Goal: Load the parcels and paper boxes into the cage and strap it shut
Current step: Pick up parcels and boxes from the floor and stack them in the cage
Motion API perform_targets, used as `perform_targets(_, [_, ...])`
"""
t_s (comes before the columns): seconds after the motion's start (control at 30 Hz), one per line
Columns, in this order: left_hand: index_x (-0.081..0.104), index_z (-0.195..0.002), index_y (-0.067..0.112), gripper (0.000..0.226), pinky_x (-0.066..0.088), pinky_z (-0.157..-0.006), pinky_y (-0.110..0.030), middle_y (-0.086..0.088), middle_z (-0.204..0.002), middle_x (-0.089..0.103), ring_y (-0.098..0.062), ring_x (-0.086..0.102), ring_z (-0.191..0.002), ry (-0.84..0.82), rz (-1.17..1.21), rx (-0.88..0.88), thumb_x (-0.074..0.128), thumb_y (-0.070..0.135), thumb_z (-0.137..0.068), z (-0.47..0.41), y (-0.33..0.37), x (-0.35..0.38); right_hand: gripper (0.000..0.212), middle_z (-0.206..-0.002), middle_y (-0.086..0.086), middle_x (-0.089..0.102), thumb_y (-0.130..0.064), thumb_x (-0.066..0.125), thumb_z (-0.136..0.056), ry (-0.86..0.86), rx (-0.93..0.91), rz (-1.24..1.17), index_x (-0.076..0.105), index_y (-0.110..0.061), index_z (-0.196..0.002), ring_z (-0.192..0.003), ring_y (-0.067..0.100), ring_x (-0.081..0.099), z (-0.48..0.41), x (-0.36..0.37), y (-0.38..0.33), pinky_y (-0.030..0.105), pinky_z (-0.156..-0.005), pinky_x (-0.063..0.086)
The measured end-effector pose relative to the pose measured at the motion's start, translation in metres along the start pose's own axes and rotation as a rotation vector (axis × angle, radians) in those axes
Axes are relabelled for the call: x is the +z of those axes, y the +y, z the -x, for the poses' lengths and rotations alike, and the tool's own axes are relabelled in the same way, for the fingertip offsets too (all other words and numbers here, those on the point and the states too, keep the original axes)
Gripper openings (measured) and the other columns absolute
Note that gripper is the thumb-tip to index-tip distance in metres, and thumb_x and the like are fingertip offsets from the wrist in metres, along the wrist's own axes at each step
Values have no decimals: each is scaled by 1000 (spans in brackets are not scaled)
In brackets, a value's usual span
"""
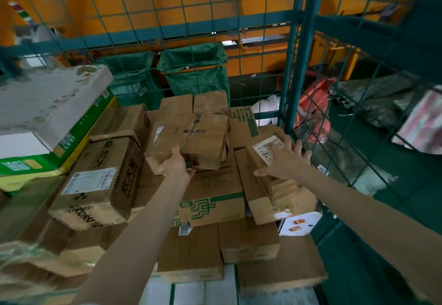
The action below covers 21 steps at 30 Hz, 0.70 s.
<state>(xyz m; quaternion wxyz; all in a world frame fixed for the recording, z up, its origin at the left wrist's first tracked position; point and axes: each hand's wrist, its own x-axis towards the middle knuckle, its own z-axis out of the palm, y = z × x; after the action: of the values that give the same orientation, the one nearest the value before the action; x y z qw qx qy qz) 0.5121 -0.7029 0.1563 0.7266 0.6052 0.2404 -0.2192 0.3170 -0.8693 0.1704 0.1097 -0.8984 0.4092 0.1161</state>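
A green wire cage [295, 70] holds a pile of brown cardboard boxes. My left hand [175, 164] grips the near lower edge of a taped brown box [191, 137] lying on top of the pile's middle. My right hand [284, 161] lies with fingers spread flat on a tilted brown box [263, 180] with a white label, close to the cage's right wall. Under them sits a brown box with green print [215, 199].
A large printed box [100, 180] lies at the left, beside a white and green carton [47, 113]. Green sacks [193, 65] hang behind the cage's back mesh. Red and grey parcels [315, 113] lie on the floor outside the right wall.
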Motion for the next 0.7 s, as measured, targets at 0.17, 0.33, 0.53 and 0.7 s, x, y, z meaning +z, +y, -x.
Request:
perform_targets(0.17, [31,-144,12,69,58,-82,-46,-12,-130,53,-28,59,-102,-86,-15,25,68,37,-91,-2,-1,-7,118,-163,14,-15,-78,62,-72,-65,69,-5,-2,-28,-157,-147,46,1,20,0,3,65,-114,17])
perform_targets(0.33, [33,-147,13,66,57,-86,-47,-14,-136,51,-32,58,-114,-136,18,46,65,37,-94,2,-7,-4,110,-162,13,-3,-71,66,-74,-8,87,-28,7,-27,-155,-144,44,12,29,7,7,63,-109,26])
perform_targets(0.53, [39,-135,13,59,61,-77,-47,-14,-119,59,-31,65,-101,-221,78,72,71,33,-90,22,-13,17,98,-157,16,11,-65,67,-75,183,117,-177,22,-19,-149,-141,47,18,15,-12,27,65,-107,26])
perform_targets(0.7, [37,-129,8,66,62,-61,-37,-14,-114,61,-27,68,-92,-288,1,117,79,29,-82,43,-26,60,96,-159,16,9,-64,68,-76,303,136,-176,25,-19,-149,-141,49,18,-19,-49,54,65,-108,24])
